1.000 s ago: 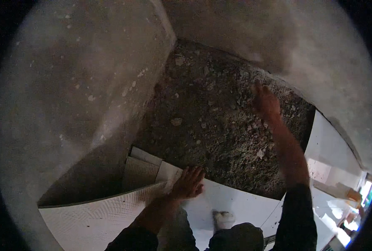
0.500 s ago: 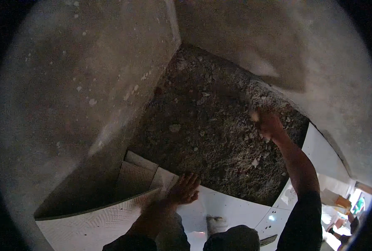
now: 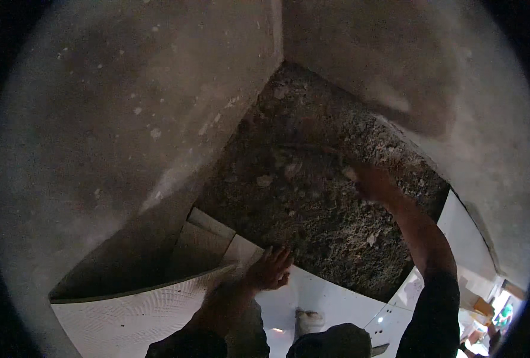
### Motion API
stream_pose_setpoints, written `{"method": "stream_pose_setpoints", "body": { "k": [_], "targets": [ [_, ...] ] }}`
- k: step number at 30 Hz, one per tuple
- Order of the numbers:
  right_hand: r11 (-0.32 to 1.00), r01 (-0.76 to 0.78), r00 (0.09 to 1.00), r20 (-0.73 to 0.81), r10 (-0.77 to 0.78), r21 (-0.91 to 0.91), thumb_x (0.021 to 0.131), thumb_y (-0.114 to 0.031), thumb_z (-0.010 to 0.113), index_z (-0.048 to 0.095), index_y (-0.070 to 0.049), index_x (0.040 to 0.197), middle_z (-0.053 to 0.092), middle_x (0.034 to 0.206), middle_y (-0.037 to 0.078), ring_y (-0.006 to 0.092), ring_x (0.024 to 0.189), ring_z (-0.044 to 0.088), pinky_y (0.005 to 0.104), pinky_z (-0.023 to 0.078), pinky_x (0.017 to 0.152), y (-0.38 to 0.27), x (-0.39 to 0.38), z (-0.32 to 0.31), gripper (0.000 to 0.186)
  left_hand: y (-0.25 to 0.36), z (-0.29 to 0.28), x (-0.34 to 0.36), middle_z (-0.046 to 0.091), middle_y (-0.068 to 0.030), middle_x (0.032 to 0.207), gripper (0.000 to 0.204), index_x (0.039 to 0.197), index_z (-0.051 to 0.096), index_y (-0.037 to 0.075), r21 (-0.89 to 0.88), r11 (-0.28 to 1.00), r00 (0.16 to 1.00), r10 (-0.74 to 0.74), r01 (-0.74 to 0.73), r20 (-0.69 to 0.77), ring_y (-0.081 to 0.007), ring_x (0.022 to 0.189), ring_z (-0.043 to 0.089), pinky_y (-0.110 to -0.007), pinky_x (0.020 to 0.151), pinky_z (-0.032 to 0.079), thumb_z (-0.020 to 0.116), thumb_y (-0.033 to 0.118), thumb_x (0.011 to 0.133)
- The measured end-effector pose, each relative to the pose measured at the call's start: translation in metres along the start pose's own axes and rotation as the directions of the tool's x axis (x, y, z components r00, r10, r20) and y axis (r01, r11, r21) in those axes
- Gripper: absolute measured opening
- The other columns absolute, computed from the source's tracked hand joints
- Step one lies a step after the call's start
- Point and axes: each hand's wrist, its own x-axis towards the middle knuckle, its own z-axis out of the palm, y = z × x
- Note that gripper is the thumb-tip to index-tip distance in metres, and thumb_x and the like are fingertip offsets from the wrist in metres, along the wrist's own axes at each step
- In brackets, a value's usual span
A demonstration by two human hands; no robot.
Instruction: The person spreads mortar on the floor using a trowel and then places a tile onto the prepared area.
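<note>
My left hand (image 3: 268, 271) rests with fingers spread on the white floor tiles (image 3: 324, 286), at the edge of the rough dark floor bed (image 3: 295, 221). My right hand (image 3: 369, 182) is over that bed, fingers curled round something pale that I cannot make out; a blurred, thin curved shape (image 3: 301, 146) stretches leftward from it. Small tile pieces (image 3: 208, 224) lie left of my left hand. Beside them a large tile (image 3: 128, 322) with a ridged white surface leans at the lower left.
Bare plaster walls (image 3: 140, 83) meet in a corner above the bed. Laid white tiles (image 3: 462, 232) run along the right wall. At the far lower right are a bright opening, an orange-brown object (image 3: 482, 307) and part of another person (image 3: 493, 337). My knee (image 3: 330, 340) is at the bottom.
My right hand has moved down from near the right wall and now reaches more to the left, blurred. My left hand stays on the tiles. The view has shifted slightly.
</note>
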Motion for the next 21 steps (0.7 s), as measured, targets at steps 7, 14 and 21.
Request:
{"method": "stream_pose_setpoints", "body": {
  "k": [7, 14, 21],
  "targets": [
    [0.132, -0.148, 0.869, 0.065, 0.49, 0.98, 0.085, -0.012, 0.062, 0.027, -0.003, 0.142, 0.05, 0.128, 0.026, 0.0349, 0.116, 0.053, 0.0487, 0.048, 0.091, 0.052, 0.094, 0.004, 0.067, -0.001, 0.012, 0.009, 0.04, -0.0211, 0.138, 0.054, 0.134, 0.042, 0.004, 0.01, 1.0, 0.999, 0.021, -0.021, 0.046, -0.0409, 0.128, 0.038, -0.061, 0.103, 0.029, 0.051, 0.033, 0.089],
    [0.88, -0.135, 0.964, -0.147, 0.224, 0.455, 0.091, -0.034, 0.057, 0.038, 0.0, 0.136, 0.054, 0.123, 0.024, 0.033, 0.111, 0.056, 0.0469, 0.048, 0.088, 0.037, 0.065, -0.002, 0.059, 0.002, 0.006, 0.002, 0.039, -0.0214, 0.138, 0.053, 0.132, 0.044, 0.001, -0.006, 1.0, 0.995, -0.001, 0.001, 0.101, -0.0416, 0.127, 0.039, -0.061, 0.101, 0.032, 0.049, 0.032, 0.089],
    [0.939, -0.18, 0.96, -0.157, 0.232, 0.292, 0.092, -0.026, 0.053, 0.041, -0.002, 0.133, 0.06, 0.115, 0.022, 0.0353, 0.103, 0.061, 0.0513, 0.049, 0.085, -0.03, 0.067, -0.028, 0.049, 0.001, -0.004, 0.012, 0.039, -0.0223, 0.139, 0.055, 0.135, 0.041, 0.002, 0.031, 0.999, 0.985, -0.04, 0.035, 0.167, -0.0409, 0.13, 0.034, -0.058, 0.105, 0.028, 0.048, 0.034, 0.09]
  ]
}}
